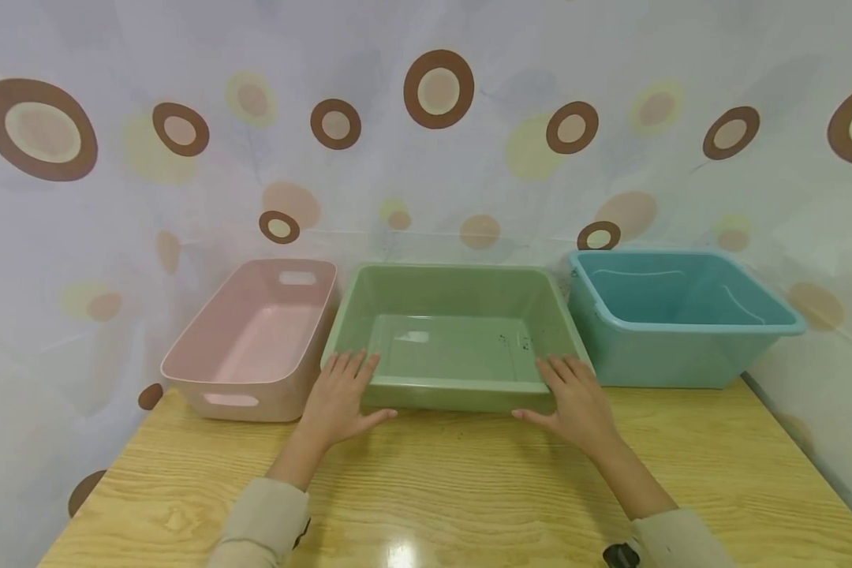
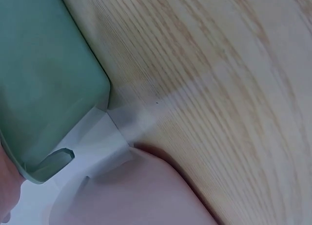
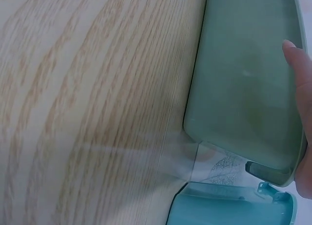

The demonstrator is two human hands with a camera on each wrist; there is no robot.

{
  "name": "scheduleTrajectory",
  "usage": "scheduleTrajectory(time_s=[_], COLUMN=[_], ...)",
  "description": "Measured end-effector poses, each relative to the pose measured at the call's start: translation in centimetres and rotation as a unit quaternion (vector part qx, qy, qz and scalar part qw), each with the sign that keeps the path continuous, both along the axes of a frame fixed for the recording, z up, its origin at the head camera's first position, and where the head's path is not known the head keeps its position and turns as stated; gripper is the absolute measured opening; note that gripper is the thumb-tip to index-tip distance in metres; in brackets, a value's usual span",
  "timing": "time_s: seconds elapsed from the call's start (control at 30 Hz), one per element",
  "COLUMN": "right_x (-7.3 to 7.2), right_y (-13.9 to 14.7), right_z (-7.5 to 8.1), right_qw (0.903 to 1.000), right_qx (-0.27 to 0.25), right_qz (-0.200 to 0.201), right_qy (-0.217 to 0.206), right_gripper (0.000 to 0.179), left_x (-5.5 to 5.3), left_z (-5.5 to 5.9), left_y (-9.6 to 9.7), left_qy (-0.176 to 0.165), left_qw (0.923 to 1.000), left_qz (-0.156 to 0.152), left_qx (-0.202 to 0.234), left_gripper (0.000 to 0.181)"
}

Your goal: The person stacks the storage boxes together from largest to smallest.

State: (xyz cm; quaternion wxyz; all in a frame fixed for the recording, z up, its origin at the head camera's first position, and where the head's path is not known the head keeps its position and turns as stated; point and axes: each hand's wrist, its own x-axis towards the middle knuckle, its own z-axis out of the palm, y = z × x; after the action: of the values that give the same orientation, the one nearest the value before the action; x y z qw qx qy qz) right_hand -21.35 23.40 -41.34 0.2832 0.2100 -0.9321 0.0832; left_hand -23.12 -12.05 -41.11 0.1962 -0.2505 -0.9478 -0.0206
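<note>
A green rectangular bin (image 1: 433, 386) sits on the table, its open top facing up and its inside showing a few dark marks near the right end. My left hand (image 1: 337, 398) rests on its front left corner, fingers straight across the rim and thumb spread inward. At the front right corner, my right hand (image 1: 575, 402) lies the same way, the thumb (image 3: 295, 57) against the outer front wall in the right wrist view. Only a little of the left hand (image 2: 7, 186) shows at the edge of the left wrist view, beside the green bin (image 2: 46, 69).
To the left stands a pink bin (image 1: 177, 377) with handle slots, close beside the green one. A deeper blue tub (image 1: 681, 355) stands at the right. All three are on a wood-grain table (image 1: 454, 489), before a wall covering (image 1: 383, 47) printed with circles.
</note>
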Motion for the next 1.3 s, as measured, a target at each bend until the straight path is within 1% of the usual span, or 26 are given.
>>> scheduleTrajectory(time_s=[0.07, 0.17, 0.37, 0.47, 0.6, 0.67, 0.9, 1.17, 1.3], right_x=[0.1, 0.1, 0.2, 0.3, 0.6, 0.7, 0.8, 1.2, 1.4], right_y=[0.0, 0.0, -0.1, -0.2, -0.3, -0.3, -0.2, -0.3, -0.3], right_z=[0.1, 0.2, 0.2, 0.3, 0.6, 0.6, 0.3, 0.4, 0.5], right_qw=[0.9999, 0.9998, 0.9995, 0.9996, 0.9991, 0.9987, 0.9988, 0.9984, 0.9982], right_qx=[-0.007, -0.014, -0.016, -0.023, -0.04, -0.046, -0.048, -0.055, -0.056], right_qz=[0.006, 0.011, 0.016, 0.012, 0.008, 0.006, 0.007, 0.012, 0.008], right_qy=[0.006, 0.009, 0.023, 0.01, -0.015, -0.02, -0.013, -0.012, -0.02], right_gripper=[0.096, 0.09, 0.067, 0.056, 0.048, 0.046, 0.042, 0.041, 0.042], left_x=[0.0, 0.1, 0.2, 0.3, 0.4, 0.4, 0.6, 0.9, 0.9], left_z=[0.0, 0.1, 0.1, 0.2, 0.2, 0.1, 0.0, -0.1, -0.3], left_y=[0.0, -0.1, -0.1, -0.1, -0.1, -0.1, -0.2, -0.2, -0.2], left_qy=[0.001, 0.003, 0.012, 0.01, 0.003, -0.001, -0.003, 0.015, 0.025], left_qw=[1.0, 1.0, 0.9998, 0.9998, 0.9997, 0.9996, 0.9994, 0.9992, 0.9982], left_qz=[-0.001, -0.004, -0.01, -0.013, -0.014, -0.013, -0.016, -0.022, -0.03], left_qx=[-0.001, 0.002, 0.01, 0.014, 0.021, 0.027, 0.032, 0.031, 0.045], left_gripper=[0.084, 0.082, 0.076, 0.073, 0.07, 0.069, 0.064, 0.061, 0.058])
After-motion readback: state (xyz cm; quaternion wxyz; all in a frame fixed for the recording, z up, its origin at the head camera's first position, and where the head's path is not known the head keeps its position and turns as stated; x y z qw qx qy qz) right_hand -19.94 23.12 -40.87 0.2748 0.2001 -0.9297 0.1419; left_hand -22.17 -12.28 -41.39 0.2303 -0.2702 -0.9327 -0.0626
